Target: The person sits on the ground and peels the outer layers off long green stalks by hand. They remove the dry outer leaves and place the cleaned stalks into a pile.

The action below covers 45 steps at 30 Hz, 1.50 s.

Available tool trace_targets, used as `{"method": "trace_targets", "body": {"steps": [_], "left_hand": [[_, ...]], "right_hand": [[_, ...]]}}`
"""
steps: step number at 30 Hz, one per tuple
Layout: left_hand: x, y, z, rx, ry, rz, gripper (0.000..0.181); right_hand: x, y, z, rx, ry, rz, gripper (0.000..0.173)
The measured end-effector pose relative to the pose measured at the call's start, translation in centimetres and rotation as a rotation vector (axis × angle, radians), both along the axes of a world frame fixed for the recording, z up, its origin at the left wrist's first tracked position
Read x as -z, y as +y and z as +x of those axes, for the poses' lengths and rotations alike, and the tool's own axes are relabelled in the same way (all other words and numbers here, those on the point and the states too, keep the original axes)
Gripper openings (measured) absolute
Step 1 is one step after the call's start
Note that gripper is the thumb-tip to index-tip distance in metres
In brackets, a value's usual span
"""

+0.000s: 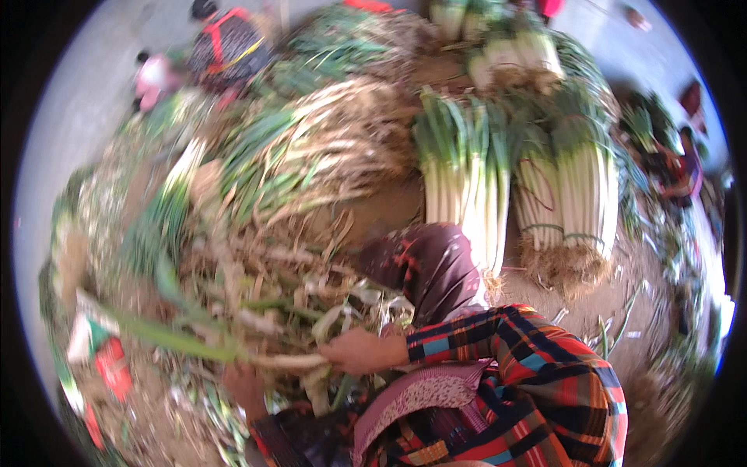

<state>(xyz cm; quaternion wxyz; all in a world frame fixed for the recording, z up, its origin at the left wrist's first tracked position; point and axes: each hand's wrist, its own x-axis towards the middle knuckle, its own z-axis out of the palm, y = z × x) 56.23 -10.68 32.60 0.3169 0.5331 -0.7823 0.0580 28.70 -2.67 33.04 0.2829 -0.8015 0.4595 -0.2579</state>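
A long green onion (292, 361) lies crosswise in front of me, its pale stem to the right and its green leaves stretching blurred to the left. My right hand (365, 351) is closed around the white stem end. Farther left, my left hand (245, 386) grips the same stalk where white turns to green; its fingers are partly hidden and blurred. Loose peeled leaves hang just below the stem. Under and beyond both hands, a heap of dry husks and stripped leaves (292, 262) covers the ground.
Untrimmed green onions (344, 140) are piled ahead. Peeled onions (464, 181) stand by my knee (432, 262), with tied bundles (566, 187) to their right. A red and white bag (111, 359) lies at left. People sit at far left (230, 49) and far right (686, 169).
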Motion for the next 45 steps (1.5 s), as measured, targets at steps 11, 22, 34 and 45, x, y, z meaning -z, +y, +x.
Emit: {"method": "trace_targets", "body": {"steps": [11,22,34,45], "left_hand": [[-1.9,6.0,-3.9,0.15,0.38,0.305,0.017],[-4.6,14.6,-12.6,0.679,0.563,0.477,0.021],[0.5,4.8,-0.9,0.092,1.382,1.056,0.074],[0.5,-9.7,11.8,0.62,2.399,0.17,0.025]], "right_hand": [[-3.5,1.0,1.7,-0.16,0.097,0.368,0.031],[4.4,-3.0,3.6,-0.171,-0.16,0.248,0.023],[0.8,-5.3,5.5,-0.17,-1.012,0.605,0.032],[-6.7,1.4,7.3,-0.023,-1.246,0.546,0.04]]}}
